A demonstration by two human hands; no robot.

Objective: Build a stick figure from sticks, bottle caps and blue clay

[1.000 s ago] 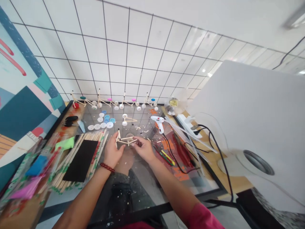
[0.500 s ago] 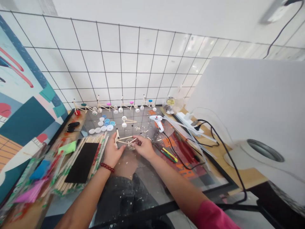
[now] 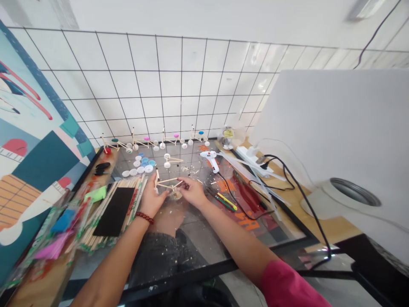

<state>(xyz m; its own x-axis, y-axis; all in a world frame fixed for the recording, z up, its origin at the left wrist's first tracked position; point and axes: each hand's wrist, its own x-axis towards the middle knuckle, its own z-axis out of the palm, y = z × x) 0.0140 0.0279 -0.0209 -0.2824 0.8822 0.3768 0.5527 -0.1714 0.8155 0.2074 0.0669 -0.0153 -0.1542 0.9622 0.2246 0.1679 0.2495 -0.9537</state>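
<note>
Between both hands is a small stick frame (image 3: 166, 183), made of pale wooden sticks joined in a triangle with a short upright at its left end. My left hand (image 3: 151, 195) grips that upright end. At the opposite end, the fingers of my right hand (image 3: 191, 191) pinch the frame where its sticks meet. Below the frame, on the glass tabletop, shows a small clear roundish piece (image 3: 175, 195), partly covered. Beyond the hands lies another stick frame (image 3: 174, 160) with white bottle-cap wheels. A white glue gun (image 3: 211, 161) rests to the right of it.
Several small stick tricycles (image 3: 169, 143) stand along the back edge. Loose white and blue caps (image 3: 140, 169) lie at left, near bundled sticks (image 3: 111, 209) and black scissors (image 3: 102, 168). A yellow cutter (image 3: 227, 201), power strip (image 3: 254, 160) and black cable (image 3: 306, 196) are at right.
The camera view has shifted slightly. Both hands keep hold of the stick frame in nearly the same place; the right fingers have moved a little along its end.
</note>
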